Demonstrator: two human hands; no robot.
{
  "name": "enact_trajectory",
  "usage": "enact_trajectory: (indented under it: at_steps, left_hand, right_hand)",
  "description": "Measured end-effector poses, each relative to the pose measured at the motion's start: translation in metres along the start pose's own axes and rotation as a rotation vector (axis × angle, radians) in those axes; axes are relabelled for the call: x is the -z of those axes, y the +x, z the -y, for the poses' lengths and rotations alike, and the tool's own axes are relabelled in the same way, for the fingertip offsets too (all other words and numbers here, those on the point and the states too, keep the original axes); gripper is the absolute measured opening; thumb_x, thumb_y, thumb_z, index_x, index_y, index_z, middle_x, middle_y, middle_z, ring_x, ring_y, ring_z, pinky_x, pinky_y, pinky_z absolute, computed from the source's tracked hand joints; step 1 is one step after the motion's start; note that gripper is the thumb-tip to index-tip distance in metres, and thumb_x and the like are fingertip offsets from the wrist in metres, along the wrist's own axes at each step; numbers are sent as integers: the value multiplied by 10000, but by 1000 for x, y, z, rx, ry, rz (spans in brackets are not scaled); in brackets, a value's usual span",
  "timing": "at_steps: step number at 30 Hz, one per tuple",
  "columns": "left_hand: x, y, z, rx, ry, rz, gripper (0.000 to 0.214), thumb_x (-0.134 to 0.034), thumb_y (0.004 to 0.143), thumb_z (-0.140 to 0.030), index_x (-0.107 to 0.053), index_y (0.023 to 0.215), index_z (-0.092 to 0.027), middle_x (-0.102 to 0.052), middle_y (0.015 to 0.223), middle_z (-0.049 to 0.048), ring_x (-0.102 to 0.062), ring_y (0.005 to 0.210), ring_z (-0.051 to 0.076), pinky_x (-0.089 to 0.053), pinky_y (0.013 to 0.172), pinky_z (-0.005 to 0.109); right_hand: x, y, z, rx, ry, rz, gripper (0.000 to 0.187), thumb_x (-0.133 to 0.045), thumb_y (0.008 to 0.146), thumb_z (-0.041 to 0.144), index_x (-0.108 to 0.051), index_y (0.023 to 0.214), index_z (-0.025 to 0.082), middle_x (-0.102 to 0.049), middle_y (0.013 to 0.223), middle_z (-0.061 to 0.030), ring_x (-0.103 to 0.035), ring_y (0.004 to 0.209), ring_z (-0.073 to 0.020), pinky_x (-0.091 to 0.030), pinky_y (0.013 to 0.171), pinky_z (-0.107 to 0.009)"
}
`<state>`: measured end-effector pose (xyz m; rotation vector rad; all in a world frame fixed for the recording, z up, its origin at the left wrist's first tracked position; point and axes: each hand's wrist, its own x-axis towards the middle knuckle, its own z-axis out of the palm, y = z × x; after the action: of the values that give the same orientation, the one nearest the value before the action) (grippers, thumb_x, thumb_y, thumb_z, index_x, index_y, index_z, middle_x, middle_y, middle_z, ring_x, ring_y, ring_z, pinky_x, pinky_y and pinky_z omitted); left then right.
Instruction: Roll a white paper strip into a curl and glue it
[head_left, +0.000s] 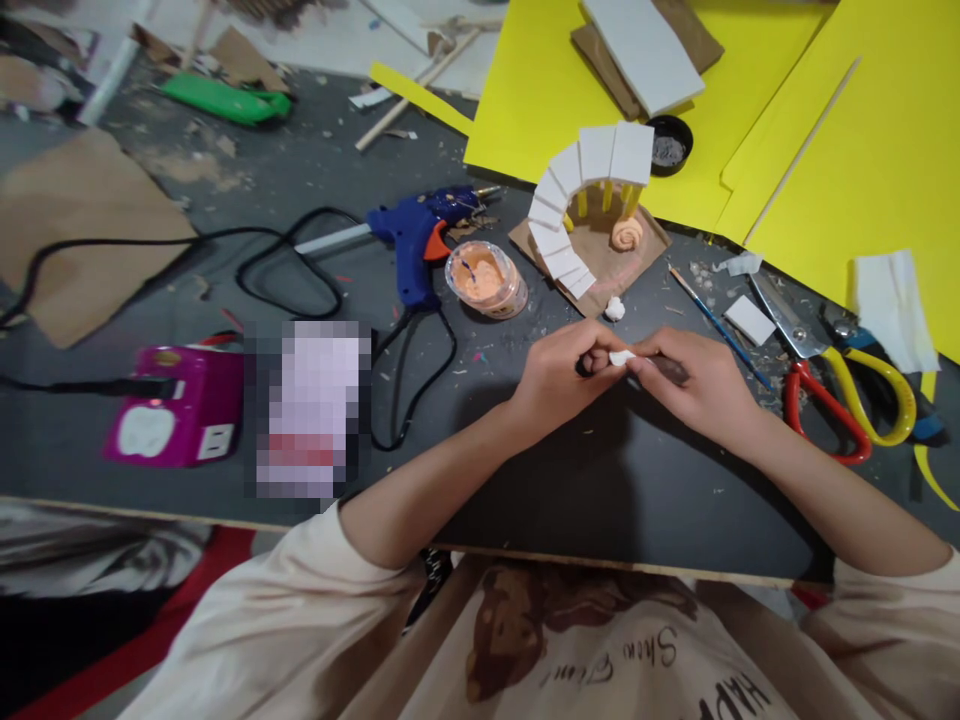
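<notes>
My left hand (564, 372) and my right hand (694, 385) meet over the dark table (585, 490), fingers pinched together on a small white lump of clay (622, 357). A dark object shows under my right fingers; I cannot make it out. Just beyond the hands lies another white clay lump (614, 308). Behind it stands a small model staircase (581, 205) of white steps on yellow posts, on a cardboard base with a coiled peach clay piece (627, 234).
An open tub of peach clay (485, 279) and a blue glue gun (420, 235) with its black cord lie to the left. Scissors (847, 390), a thin paintbrush (716, 322), yellow sheets (862, 150), a magenta box (176, 405), a green tool (225, 100) surround them.
</notes>
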<state>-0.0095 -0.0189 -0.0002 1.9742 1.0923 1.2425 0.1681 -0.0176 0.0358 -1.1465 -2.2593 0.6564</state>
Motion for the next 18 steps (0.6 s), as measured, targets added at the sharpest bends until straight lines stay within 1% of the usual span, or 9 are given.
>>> enact_trajectory:
  at_steps: [4,7,10,12,14,16,18]
  left_hand:
    - [-1,0,1,0,22,32,62,-660,814,-169,-599,812,-166,-490,580,-81,-470,531,51,-380,547,150]
    - [-1,0,0,14,29,87,77,-649,818,-173,-594,871,-159,-509,614,-73,-501,566,63,-410,578,158]
    - [0,1,-1,14,27,158,159,-592,855,-184,-581,1009,-146,-592,710,-34,-561,637,84,-463,647,183]
    - [1,2,-1,-8,54,178,215,-535,890,-177,-574,1100,-146,-657,808,4,-600,699,96,-486,716,209]
    - [3,3,-1,-42,86,189,237,-500,912,-171,-582,1134,-152,-695,897,35,-631,769,109,-493,772,231]
    - [3,3,0,-65,104,197,222,-490,919,-165,-601,1111,-149,-709,938,48,-648,825,120,-493,803,239]
    - [4,4,1,-58,116,195,200,-490,919,-162,-613,1075,-142,-711,941,51,-649,848,124,-490,815,237]
  right_hand:
    - [-8,-2,-2,-75,81,-57,177,-536,880,249,-593,728,178,-560,590,24,-459,505,-91,-330,516,-220]
    - [-11,-2,-6,-148,144,-88,167,-535,878,260,-614,758,174,-602,629,11,-490,533,-96,-345,531,-224]
    - [-10,-1,-9,-237,241,-96,170,-535,879,293,-629,795,180,-648,700,-5,-539,598,-111,-376,568,-232]
    - [-10,0,-11,-282,308,-93,185,-545,876,328,-625,793,183,-657,720,-9,-548,616,-116,-387,584,-240]
    - [-9,1,-11,-319,393,-74,213,-561,871,366,-610,771,184,-650,704,-6,-551,613,-117,-396,590,-245]
    - [-9,3,-11,-356,491,-37,245,-572,867,396,-591,745,185,-636,672,1,-555,601,-114,-404,591,-245]
    - [-9,3,-12,-380,550,-6,263,-582,862,411,-583,730,183,-622,647,9,-546,581,-108,-407,587,-242]
